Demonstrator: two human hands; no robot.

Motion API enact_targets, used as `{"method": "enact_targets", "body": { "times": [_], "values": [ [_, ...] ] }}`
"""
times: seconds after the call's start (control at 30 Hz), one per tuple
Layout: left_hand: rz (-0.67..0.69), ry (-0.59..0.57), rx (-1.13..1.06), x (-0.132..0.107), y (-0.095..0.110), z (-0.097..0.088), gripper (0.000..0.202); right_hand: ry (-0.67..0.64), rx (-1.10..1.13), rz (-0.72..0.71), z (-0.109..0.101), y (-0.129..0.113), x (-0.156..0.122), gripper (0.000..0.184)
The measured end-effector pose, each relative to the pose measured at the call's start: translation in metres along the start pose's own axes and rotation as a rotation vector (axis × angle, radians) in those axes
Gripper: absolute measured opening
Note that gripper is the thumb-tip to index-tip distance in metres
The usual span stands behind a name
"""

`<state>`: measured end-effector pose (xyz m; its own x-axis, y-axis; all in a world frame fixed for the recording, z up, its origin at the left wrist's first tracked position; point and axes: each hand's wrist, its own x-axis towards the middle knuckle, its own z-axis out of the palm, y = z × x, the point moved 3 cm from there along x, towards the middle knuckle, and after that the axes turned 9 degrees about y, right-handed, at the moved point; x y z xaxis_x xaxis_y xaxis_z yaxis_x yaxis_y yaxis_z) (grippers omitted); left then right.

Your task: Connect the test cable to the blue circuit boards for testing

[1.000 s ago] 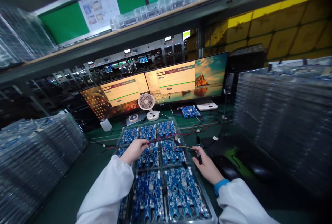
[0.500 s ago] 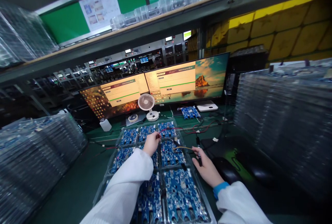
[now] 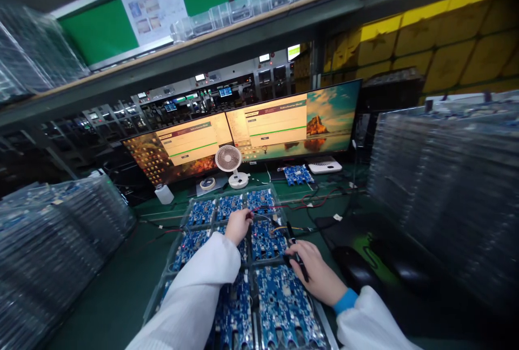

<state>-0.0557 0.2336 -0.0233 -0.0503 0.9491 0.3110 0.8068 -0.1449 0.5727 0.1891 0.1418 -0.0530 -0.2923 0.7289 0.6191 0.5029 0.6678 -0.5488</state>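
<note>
My left hand (image 3: 238,227) is closed in a pinch at the end of a red wire (image 3: 271,207), over the boards in the middle of the tray. My right hand (image 3: 314,269) is closed around a slim black pen-like tool (image 3: 300,267), its fingertips by the right edge of a blue circuit board (image 3: 265,244). A yellow wire (image 3: 290,227) runs from that board to the right, just beyond my right hand. The clear plastic tray (image 3: 329,334) holds several blue boards in compartments; my left sleeve hides some of them.
Stacks of filled trays stand at left (image 3: 60,242) and right (image 3: 438,172). Two monitors (image 3: 332,118) and a small white fan (image 3: 229,160) are at the back. A black mouse (image 3: 352,266) lies right of my right hand. A shelf (image 3: 194,50) crosses overhead.
My right hand has moved left to the board's edge with the black tool and let go of the yellow wire. My left hand has stayed nearly in place.
</note>
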Motion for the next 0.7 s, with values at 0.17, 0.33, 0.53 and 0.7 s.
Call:
{"method": "enact_targets", "body": {
  "times": [0.17, 0.33, 0.53, 0.7],
  "values": [
    [0.001, 0.017, -0.017, 0.000, -0.003, 0.001, 0.021, -0.057, -0.035, 0.009, 0.001, -0.001, 0.002, 0.017],
    [-0.010, 0.031, -0.021, 0.000, -0.003, 0.001, 0.021, -0.078, -0.028, 0.019, 0.003, 0.001, 0.001, 0.018],
    [0.045, -0.041, 0.080, -0.001, 0.008, 0.001, 0.026, -0.084, -0.007, 0.036, 0.005, 0.005, -0.001, 0.019],
    [0.071, -0.073, 0.186, -0.004, 0.009, 0.003, 0.024, -0.084, 0.016, 0.052, 0.005, 0.006, -0.001, 0.020]
  ]
}}
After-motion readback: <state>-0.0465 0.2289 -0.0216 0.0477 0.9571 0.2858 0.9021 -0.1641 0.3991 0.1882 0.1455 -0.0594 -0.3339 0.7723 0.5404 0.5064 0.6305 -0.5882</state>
